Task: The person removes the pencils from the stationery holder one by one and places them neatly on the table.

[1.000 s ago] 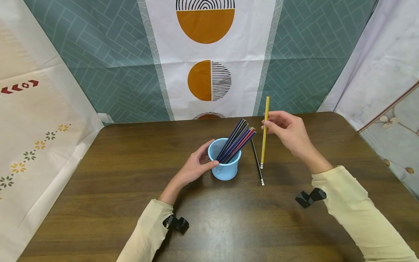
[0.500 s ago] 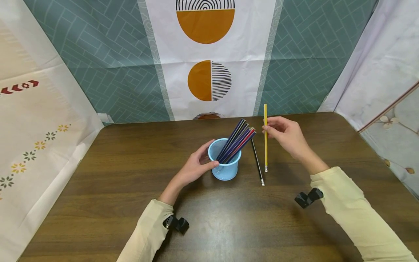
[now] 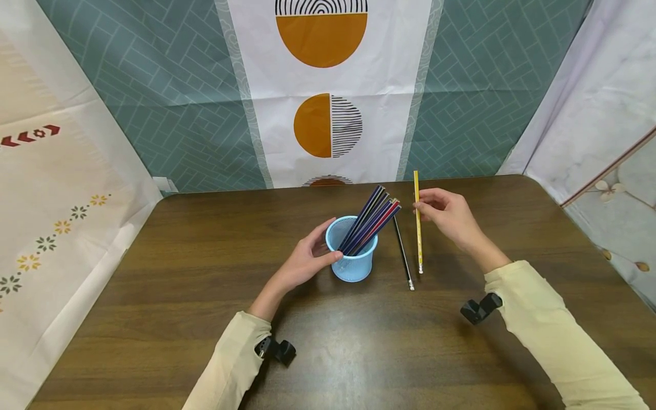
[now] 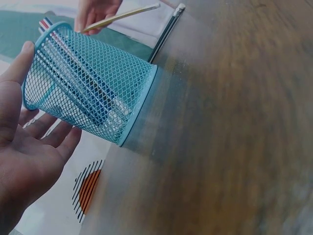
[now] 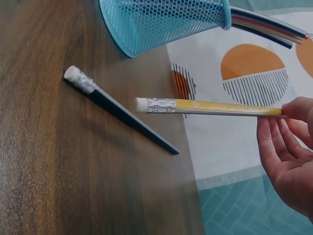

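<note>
My left hand (image 3: 302,263) holds a light blue mesh pencil cup (image 3: 352,269) by its left side, thumb at the front of the rim and fingers behind. A bundle of several dark blue and red pencils (image 3: 370,223) leans to the right inside it. My right hand (image 3: 451,215) pinches a yellow pencil (image 3: 418,239), held nearly upright with its white eraser end down. In the right wrist view the yellow pencil (image 5: 215,106) is off the table. A black pencil (image 3: 403,253) with a white eraser lies between the cup and the yellow pencil.
The brown wooden table (image 3: 205,285) spreads around both hands. Behind its far edge hangs a patterned cloth (image 3: 195,125) in teal and white with orange shapes. More cloth hangs at the left and right sides.
My right hand has come down slightly toward me with the yellow pencil, whose eraser end shifts right, away from the black pencil. The left hand and the cup stay put.
</note>
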The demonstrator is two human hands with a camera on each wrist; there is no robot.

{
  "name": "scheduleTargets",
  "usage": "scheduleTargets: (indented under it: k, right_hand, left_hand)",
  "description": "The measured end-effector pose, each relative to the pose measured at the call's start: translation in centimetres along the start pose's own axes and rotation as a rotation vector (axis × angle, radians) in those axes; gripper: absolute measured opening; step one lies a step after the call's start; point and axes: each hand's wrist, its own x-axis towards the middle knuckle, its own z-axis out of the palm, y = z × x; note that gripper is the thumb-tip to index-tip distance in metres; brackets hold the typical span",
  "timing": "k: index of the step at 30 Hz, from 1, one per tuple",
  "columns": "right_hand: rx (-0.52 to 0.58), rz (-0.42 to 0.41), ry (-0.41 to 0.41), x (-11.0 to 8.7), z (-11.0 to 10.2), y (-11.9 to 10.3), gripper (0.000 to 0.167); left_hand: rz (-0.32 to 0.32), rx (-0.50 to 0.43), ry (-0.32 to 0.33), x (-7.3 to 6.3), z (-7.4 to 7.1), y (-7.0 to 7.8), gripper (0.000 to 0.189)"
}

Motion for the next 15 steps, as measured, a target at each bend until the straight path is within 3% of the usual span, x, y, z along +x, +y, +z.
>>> scheduleTargets:
  k: [15]
  right_hand:
    - [-0.071,0.098,-0.057,0.6,0.0,1.5,0.029]
  left_hand:
    - [0.005,-0.024,-0.006,0.0,0.0,0.1,0.068]
